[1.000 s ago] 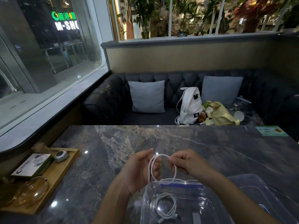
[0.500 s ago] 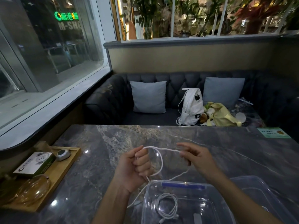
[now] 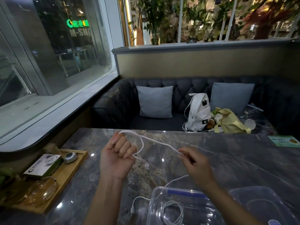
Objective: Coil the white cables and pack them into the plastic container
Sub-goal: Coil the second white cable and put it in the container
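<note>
1 coiled cable (image 3: 172, 212) already lies in the plastic container (image 3: 209, 207) near me. My left hand (image 3: 117, 157) grips a first loop of the second cable (image 3: 155, 141); my right hand (image 3: 197, 164) pinches its slack above the tabletop (image 3: 235, 159). Most winding remains.

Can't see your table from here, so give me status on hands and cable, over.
Left hand fisted, white cable looped round its fingers. Right hand pinching the run. One coil already in the plastic container. Loose tail trailing on the table.

Dim, soft-focus scene; edges bow, tabletop (image 3: 227, 159) glints.
</note>
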`<state>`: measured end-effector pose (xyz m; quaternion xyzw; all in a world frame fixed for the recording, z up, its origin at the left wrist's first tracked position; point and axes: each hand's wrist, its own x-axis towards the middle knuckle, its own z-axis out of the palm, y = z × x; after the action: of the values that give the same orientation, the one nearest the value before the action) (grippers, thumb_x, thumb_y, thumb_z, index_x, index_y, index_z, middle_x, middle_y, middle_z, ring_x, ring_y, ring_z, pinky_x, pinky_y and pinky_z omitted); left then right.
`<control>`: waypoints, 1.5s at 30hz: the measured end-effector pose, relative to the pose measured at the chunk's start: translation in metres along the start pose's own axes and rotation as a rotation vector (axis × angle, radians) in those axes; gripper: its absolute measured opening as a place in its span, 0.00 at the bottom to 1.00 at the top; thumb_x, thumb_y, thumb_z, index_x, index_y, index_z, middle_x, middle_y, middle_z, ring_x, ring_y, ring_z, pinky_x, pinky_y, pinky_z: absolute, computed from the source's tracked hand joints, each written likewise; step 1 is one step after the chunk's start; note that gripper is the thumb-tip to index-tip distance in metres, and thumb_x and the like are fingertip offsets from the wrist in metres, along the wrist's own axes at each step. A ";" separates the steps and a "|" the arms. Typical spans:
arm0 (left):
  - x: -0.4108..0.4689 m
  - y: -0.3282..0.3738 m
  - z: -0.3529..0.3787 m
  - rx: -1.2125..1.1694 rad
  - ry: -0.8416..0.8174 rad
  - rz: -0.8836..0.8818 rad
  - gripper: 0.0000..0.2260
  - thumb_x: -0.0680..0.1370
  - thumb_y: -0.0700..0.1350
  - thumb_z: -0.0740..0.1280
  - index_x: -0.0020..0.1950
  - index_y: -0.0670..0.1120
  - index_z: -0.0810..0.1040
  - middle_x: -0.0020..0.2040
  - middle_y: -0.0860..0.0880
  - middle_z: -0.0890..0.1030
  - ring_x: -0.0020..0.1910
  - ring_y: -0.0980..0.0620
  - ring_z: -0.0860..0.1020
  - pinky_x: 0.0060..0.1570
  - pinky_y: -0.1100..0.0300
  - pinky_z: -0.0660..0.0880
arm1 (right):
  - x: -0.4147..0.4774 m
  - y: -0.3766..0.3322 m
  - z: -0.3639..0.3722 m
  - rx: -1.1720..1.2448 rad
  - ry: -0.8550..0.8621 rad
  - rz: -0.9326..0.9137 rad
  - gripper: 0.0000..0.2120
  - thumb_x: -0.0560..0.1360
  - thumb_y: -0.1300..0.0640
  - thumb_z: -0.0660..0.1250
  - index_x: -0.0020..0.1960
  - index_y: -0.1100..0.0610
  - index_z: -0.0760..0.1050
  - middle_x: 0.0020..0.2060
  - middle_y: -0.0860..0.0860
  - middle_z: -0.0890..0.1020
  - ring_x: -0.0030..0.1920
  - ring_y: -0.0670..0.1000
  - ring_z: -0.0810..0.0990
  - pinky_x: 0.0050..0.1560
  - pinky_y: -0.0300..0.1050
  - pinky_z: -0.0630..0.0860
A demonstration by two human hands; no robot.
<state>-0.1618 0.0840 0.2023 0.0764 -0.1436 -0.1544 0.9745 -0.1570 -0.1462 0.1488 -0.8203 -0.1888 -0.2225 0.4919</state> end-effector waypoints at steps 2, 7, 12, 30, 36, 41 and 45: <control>-0.002 0.004 -0.001 0.013 0.025 0.031 0.19 0.79 0.45 0.52 0.30 0.43 0.70 0.24 0.55 0.56 0.22 0.57 0.51 0.27 0.63 0.56 | 0.000 0.002 0.002 -0.078 0.032 -0.099 0.10 0.69 0.70 0.69 0.48 0.60 0.80 0.38 0.52 0.82 0.39 0.46 0.78 0.40 0.33 0.74; -0.005 0.003 -0.007 0.283 0.252 0.119 0.18 0.77 0.47 0.55 0.27 0.49 0.68 0.24 0.55 0.57 0.22 0.59 0.56 0.24 0.68 0.58 | -0.003 0.000 0.000 -0.585 -0.077 -0.320 0.11 0.61 0.68 0.73 0.41 0.57 0.82 0.28 0.52 0.81 0.22 0.50 0.75 0.18 0.39 0.72; -0.001 -0.007 -0.024 0.536 0.405 0.094 0.23 0.79 0.50 0.54 0.25 0.47 0.72 0.27 0.49 0.78 0.29 0.52 0.80 0.44 0.46 0.82 | 0.001 -0.026 -0.002 -0.784 -0.370 -0.524 0.12 0.48 0.62 0.74 0.29 0.51 0.77 0.24 0.45 0.77 0.19 0.46 0.73 0.17 0.35 0.64; -0.009 -0.074 -0.025 1.014 0.350 -0.437 0.13 0.73 0.49 0.61 0.29 0.47 0.70 0.17 0.47 0.70 0.14 0.56 0.60 0.20 0.71 0.56 | 0.020 -0.056 -0.007 -0.201 -0.298 -0.060 0.02 0.68 0.54 0.72 0.39 0.52 0.83 0.36 0.50 0.85 0.38 0.50 0.81 0.42 0.53 0.77; -0.010 -0.070 -0.026 0.676 0.276 -0.507 0.20 0.76 0.56 0.52 0.28 0.47 0.70 0.15 0.53 0.64 0.16 0.57 0.52 0.18 0.69 0.51 | 0.026 -0.040 -0.011 -0.048 -0.258 0.083 0.02 0.68 0.53 0.72 0.40 0.47 0.82 0.31 0.43 0.83 0.34 0.43 0.80 0.39 0.46 0.77; -0.014 -0.061 -0.026 0.602 0.281 -0.464 0.19 0.76 0.52 0.56 0.25 0.48 0.66 0.15 0.55 0.63 0.18 0.56 0.50 0.17 0.70 0.51 | 0.028 -0.019 -0.015 0.134 -0.198 0.208 0.14 0.68 0.61 0.72 0.36 0.41 0.80 0.27 0.35 0.82 0.29 0.35 0.77 0.32 0.25 0.70; -0.016 -0.054 -0.025 0.569 0.399 -0.255 0.19 0.72 0.48 0.60 0.21 0.48 0.63 0.13 0.54 0.61 0.18 0.56 0.48 0.17 0.71 0.50 | 0.021 -0.001 -0.015 0.141 -0.156 0.295 0.08 0.70 0.63 0.69 0.47 0.54 0.82 0.29 0.41 0.83 0.30 0.35 0.77 0.32 0.25 0.71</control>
<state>-0.1837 0.0411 0.1636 0.3902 0.0229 -0.2108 0.8960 -0.1427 -0.1572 0.1677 -0.8172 -0.1192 -0.0700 0.5595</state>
